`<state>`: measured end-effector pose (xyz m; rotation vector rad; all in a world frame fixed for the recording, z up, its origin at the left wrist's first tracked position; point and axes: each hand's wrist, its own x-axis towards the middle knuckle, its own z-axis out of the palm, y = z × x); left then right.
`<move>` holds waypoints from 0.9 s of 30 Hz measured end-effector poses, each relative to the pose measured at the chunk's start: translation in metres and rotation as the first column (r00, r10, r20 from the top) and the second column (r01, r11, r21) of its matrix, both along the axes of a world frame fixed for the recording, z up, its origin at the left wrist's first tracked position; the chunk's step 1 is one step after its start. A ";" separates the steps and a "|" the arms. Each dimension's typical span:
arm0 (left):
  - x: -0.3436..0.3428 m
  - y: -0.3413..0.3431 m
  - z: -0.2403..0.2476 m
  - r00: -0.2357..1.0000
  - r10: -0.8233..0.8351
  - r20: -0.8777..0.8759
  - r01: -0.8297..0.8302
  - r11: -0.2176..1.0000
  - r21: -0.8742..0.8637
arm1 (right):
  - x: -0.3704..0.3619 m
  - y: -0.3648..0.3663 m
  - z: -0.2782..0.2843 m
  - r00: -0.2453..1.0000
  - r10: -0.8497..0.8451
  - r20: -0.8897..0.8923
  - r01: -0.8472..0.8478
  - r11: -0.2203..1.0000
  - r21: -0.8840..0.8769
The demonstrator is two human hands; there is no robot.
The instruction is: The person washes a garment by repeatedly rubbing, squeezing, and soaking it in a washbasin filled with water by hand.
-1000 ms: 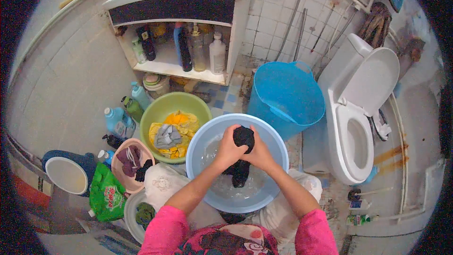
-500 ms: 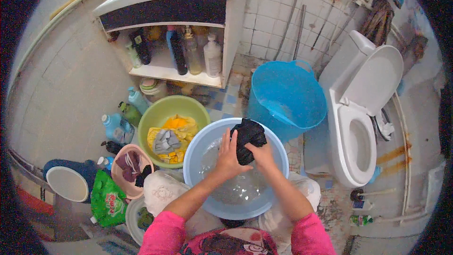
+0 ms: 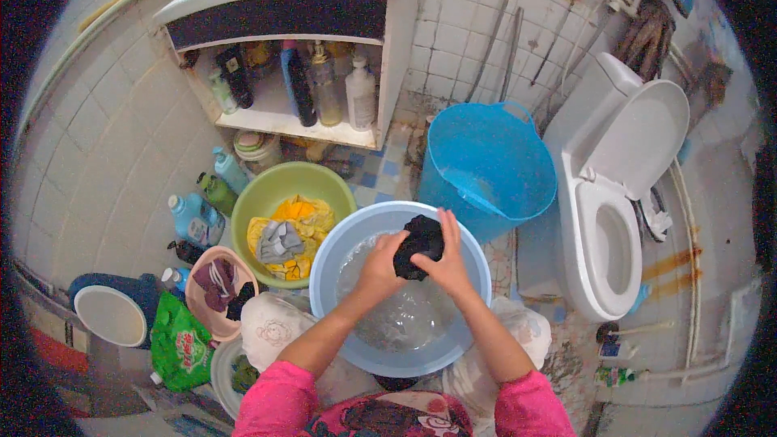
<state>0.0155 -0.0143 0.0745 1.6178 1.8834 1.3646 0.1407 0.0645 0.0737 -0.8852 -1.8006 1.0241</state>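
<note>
A wet-looking bunched black cloth (image 3: pixel 419 244) is squeezed between my two hands over the light blue basin (image 3: pixel 479 320). My left hand (image 3: pixel 379 269) presses against its left side, with the fingers curled behind it. My right hand (image 3: pixel 447 261) clasps the other side, thumb across the front and fingers pointing up along the edge. Below them, clear water (image 3: pixel 396 316) with bubbles and ripples lies in the basin, which sits between my knees. Folds hide what kind of garment the cloth is.
Left of the basin stands a green basin (image 3: pixel 344 194) with yellow and grey cloths. A pink basin (image 3: pixel 198 307) holds purple and black items, beside a green pouch (image 3: pixel 180 344) and several bottles. A tall blue bucket (image 3: pixel 490 162) and white toilet (image 3: pixel 579 251) stand right.
Both hands have drawn in around the black cloth, now bunched smaller and slightly lower. My right hand's fingers have risen along its right side; my left fingers have curled in.
</note>
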 end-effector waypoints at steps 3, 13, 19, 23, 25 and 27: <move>0.002 -0.001 -0.003 1.000 -0.023 0.010 0.023 0.999 -0.022 | -0.002 0.000 -0.004 0.985 0.133 0.106 -0.131 0.991 -0.028; 0.005 0.000 0.004 0.998 0.015 0.063 -0.016 1.000 0.011 | -0.013 -0.004 -0.039 0.995 0.018 -0.095 -0.063 0.865 -0.497; 0.002 -0.002 0.001 0.992 -0.015 0.128 0.020 0.999 -0.036 | -0.016 -0.006 -0.042 0.998 -0.010 -0.063 -0.026 0.842 -0.538; 0.002 -0.002 -0.005 0.991 -0.023 0.134 0.030 0.998 -0.053 | -0.016 -0.005 -0.043 0.995 -0.010 -0.099 -0.040 0.870 -0.491; 0.001 -0.004 -0.006 0.988 -0.022 0.156 0.031 0.998 -0.056 | -0.016 -0.005 -0.022 0.997 -0.038 -0.068 -0.004 0.845 -0.535; 0.001 -0.004 -0.002 0.984 -0.027 0.179 0.038 0.998 -0.055 | -0.013 0.005 -0.034 0.986 -0.096 -0.133 -0.001 0.808 -0.589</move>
